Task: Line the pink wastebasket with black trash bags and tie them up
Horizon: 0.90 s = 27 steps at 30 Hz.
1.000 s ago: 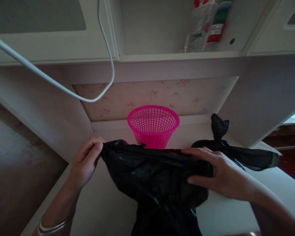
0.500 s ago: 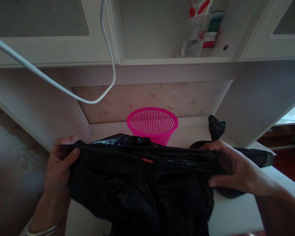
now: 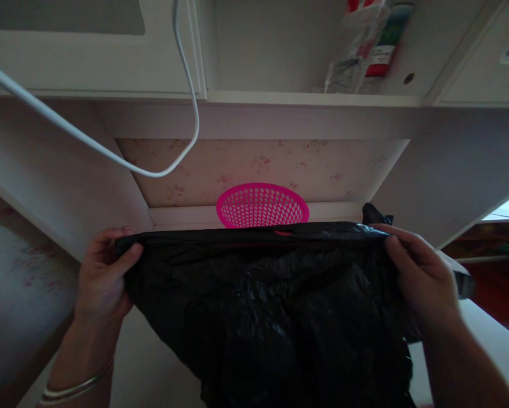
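Note:
A black plastic garbage bag point(image 3: 271, 306) hangs stretched between my two hands, its top edge drawn almost level. My left hand point(image 3: 105, 272) pinches the left top corner between thumb and fingers. At the other end, my right hand point(image 3: 424, 272) grips the right top corner. A small red strip shows along the bag's top edge. Just behind that edge stands a pink mesh basket point(image 3: 262, 205); the bag hides its lower part.
A dark bundle point(image 3: 375, 214) lies behind my right hand, mostly covered. A white cable point(image 3: 152, 173) loops down at upper left. Overhead, a white cabinet shelf point(image 3: 279, 97) holds a clear plastic package point(image 3: 350, 68) and a green-and-red can point(image 3: 388, 42). White side panels flank the space.
My right hand has moved right and slightly up, pulling the bag's top edge taut and straight. The bag now covers more of the basket and the dark bundle. The view has shifted slightly.

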### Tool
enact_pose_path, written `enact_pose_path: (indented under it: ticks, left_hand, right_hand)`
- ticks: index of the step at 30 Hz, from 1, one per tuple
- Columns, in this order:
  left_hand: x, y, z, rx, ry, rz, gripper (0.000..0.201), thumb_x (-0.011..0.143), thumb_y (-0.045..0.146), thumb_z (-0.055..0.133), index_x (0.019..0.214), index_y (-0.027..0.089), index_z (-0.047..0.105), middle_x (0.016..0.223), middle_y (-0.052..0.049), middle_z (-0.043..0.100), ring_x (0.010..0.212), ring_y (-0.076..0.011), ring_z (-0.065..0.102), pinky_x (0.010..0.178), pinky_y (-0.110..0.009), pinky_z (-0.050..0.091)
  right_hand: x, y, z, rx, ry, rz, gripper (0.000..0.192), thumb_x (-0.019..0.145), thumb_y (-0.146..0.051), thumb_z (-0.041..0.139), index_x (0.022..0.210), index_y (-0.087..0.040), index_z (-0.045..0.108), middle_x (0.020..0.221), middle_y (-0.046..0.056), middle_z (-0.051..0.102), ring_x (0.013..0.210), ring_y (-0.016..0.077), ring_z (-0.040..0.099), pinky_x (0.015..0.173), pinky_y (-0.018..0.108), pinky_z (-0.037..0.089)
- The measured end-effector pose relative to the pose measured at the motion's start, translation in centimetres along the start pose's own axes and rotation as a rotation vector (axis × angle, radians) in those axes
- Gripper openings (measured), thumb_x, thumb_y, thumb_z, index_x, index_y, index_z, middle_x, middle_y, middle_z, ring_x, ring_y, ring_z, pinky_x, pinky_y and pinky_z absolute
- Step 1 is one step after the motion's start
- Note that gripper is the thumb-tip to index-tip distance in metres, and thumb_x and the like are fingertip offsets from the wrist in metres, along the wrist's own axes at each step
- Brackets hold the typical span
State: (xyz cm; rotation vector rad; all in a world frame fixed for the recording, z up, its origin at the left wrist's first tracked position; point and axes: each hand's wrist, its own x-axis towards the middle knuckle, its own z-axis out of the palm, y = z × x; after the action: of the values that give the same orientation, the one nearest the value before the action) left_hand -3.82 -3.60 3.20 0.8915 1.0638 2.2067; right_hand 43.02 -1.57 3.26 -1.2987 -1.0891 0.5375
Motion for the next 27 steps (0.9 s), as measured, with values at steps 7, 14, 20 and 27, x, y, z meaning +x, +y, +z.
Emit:
enact_pose_path:
  ticks: [7,14,20,27]
  left_hand:
    - [1.8,-1.4,0.0,-0.049,0.008,-0.128,0.045,0.054,0.009,0.098,0.091,0.023,0.076,0.084,0.005,0.077,0.075,-0.0110,0.069,0.069,-0.017,0.061]
    - [3.8,-2.4,0.6,-0.075,0.043,-0.233,0.021,0.081,0.006,0.081,0.093,0.022,0.076,0.081,0.006,0.078,0.072,-0.0098,0.072,0.071,-0.017,0.061]
    - [3.8,-2.9,2.0,-0.096,0.116,-0.284,0.021,0.086,0.000,0.074,0.090,0.020,0.076,0.082,0.004,0.079,0.072,-0.0100,0.073,0.070,-0.017,0.063]
    - [3.2,-2.9,2.5,-0.125,0.144,-0.301,0.026,0.082,-0.002,0.073,0.084,0.024,0.077,0.079,0.005,0.079,0.068,-0.0103,0.073,0.062,-0.017,0.063]
  right_hand:
    - [0.2,-0.2,-0.8,0.241,-0.216,0.146,0.048,0.069,-0.039,0.096,0.114,-0.036,0.080,0.109,0.002,0.078,0.086,0.0199,0.075,0.066,0.022,0.063]
    - [0.3,0.5,-1.5,0.365,-0.339,0.223,0.034,0.068,-0.034,0.095,0.100,-0.037,0.082,0.107,0.002,0.082,0.085,0.0237,0.079,0.067,0.028,0.065]
    - [0.6,-0.2,-1.8,0.367,-0.211,0.319,0.035,0.072,-0.055,0.089,0.092,-0.027,0.085,0.077,0.006,0.080,0.062,0.0261,0.075,0.053,0.034,0.060]
    - [1.8,0.7,-1.5,0.356,-0.126,0.233,0.032,0.084,-0.061,0.078,0.089,-0.029,0.081,0.090,0.003,0.079,0.067,0.0237,0.072,0.057,0.033,0.059]
